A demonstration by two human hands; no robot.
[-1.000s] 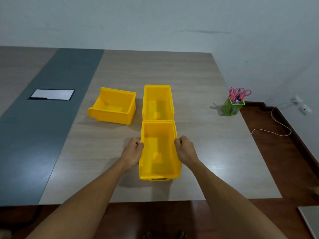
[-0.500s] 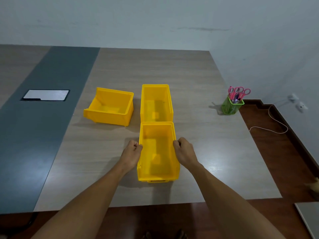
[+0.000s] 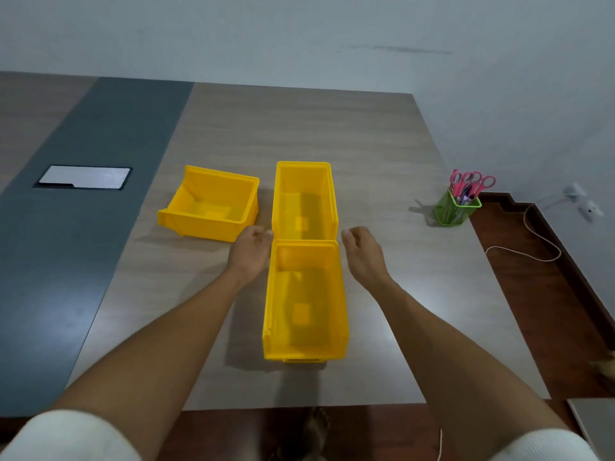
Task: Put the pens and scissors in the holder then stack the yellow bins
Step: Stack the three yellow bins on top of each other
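Observation:
Three empty yellow bins sit on the table. The near bin (image 3: 305,347) stands lengthwise in front of me, butted against the middle bin (image 3: 303,168) behind it. The third bin (image 3: 203,226) lies angled to the left. My left hand (image 3: 251,249) and my right hand (image 3: 362,252) hover on either side of the seam between the two aligned bins, fingers loosely curled, holding nothing. A green mesh holder (image 3: 456,211) at the table's right edge contains pink-handled scissors (image 3: 471,183) and pens.
A silver cover plate (image 3: 85,178) is set into the dark grey strip on the left. The table's right edge drops to a brown floor with a white cable (image 3: 532,234) and wall sockets. The near table edge is close to me.
Both hands have let go of the near bin's sides and moved forward to the front end of that bin. The near bin rests where it was.

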